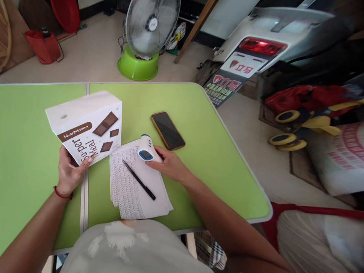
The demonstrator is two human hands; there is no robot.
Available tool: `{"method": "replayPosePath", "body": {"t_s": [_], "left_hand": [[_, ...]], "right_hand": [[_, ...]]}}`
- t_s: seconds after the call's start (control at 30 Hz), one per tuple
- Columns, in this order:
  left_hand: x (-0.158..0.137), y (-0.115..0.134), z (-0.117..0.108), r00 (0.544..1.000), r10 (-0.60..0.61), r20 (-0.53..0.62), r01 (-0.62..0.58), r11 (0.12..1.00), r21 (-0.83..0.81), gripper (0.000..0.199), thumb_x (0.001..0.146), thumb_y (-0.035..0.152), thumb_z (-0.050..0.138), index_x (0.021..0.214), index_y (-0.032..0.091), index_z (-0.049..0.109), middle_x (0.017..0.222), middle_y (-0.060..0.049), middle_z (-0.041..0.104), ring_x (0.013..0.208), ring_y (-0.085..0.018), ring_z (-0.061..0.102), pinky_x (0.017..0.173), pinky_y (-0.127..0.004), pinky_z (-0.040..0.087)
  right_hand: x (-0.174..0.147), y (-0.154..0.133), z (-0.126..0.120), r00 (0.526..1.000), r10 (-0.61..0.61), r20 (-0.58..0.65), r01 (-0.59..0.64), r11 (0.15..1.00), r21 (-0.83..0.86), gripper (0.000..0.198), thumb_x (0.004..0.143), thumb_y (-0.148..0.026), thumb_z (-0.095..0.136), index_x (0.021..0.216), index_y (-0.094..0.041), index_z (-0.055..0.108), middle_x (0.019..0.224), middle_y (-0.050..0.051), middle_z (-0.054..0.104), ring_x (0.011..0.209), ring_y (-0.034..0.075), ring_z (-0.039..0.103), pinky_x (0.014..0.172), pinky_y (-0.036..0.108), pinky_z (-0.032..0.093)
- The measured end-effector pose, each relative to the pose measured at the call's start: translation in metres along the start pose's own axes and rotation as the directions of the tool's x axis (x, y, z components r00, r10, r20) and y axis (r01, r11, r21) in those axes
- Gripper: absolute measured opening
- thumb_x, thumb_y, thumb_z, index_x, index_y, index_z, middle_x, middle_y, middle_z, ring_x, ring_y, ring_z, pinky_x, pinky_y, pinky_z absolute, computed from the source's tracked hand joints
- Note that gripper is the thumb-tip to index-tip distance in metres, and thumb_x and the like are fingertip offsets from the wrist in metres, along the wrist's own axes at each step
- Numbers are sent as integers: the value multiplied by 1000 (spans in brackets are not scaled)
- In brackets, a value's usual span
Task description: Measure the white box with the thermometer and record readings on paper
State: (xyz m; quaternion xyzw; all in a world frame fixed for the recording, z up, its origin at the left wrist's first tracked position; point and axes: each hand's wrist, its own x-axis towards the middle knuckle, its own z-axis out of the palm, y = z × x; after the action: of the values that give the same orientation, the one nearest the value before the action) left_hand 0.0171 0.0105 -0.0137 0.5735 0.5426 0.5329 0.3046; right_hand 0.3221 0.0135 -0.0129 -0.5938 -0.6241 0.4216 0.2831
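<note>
My left hand (71, 170) grips the lower edge of a white box (88, 129) printed with brown chocolate pieces and the words NutriMotion; its thumb lies on the printed face. The box is tilted over the left part of the table. My right hand (172, 165) is closed around the handle of a white and blue infrared thermometer (146, 148), whose small screen faces me. Below the thermometer lies a stack of printed papers (153, 195), with a black pen (139, 180) resting across it. A dark phone in a brown case (168, 131) lies just beyond my right hand.
The green folding table (216, 167) has a seam (84, 204) left of the papers. Past its far edge, a fan (152, 26) stands by a green basin (138, 66). A white scooter (256, 49) and a white sack (341, 159) are at the right.
</note>
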Motion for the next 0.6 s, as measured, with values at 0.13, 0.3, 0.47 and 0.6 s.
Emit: {"method": "replayPosePath", "body": {"t_s": [0.13,0.3,0.47,0.6], "left_hand": [[5,3,0,1000,13,27,-14,1000,12,65,68,49,81,113,15,48,115,-14,61,110,-29,60,98,-45,50],[8,4,2,999,-4,49,1,999,53,67,71,55,77,117,15,51,118,-14,60,115,-30,58,104,-46,45],[8,-4,0,998,12,59,-22,984,178,39,78,46,74,103,17,64,106,-8,67,114,-28,60,108,-45,42],[8,-8,-1,1000,0,30,-7,976,217,32,78,41,74,98,18,66,105,-7,68,111,-28,61,106,-47,44]], "right_hand": [[4,13,3,995,-18,-94,-12,953,-303,41,75,-39,65,111,-20,63,106,12,69,94,28,64,81,44,51],[5,20,4,986,-124,-112,42,833,-552,40,79,-41,63,112,-19,60,109,15,62,103,31,61,83,44,52],[6,19,5,993,-77,-87,10,803,-596,39,79,-42,62,110,-18,59,110,16,59,107,32,58,86,46,52],[1,11,2,982,-147,-121,43,789,-613,44,78,-40,64,114,-17,57,114,18,58,110,34,55,90,50,50]]}}
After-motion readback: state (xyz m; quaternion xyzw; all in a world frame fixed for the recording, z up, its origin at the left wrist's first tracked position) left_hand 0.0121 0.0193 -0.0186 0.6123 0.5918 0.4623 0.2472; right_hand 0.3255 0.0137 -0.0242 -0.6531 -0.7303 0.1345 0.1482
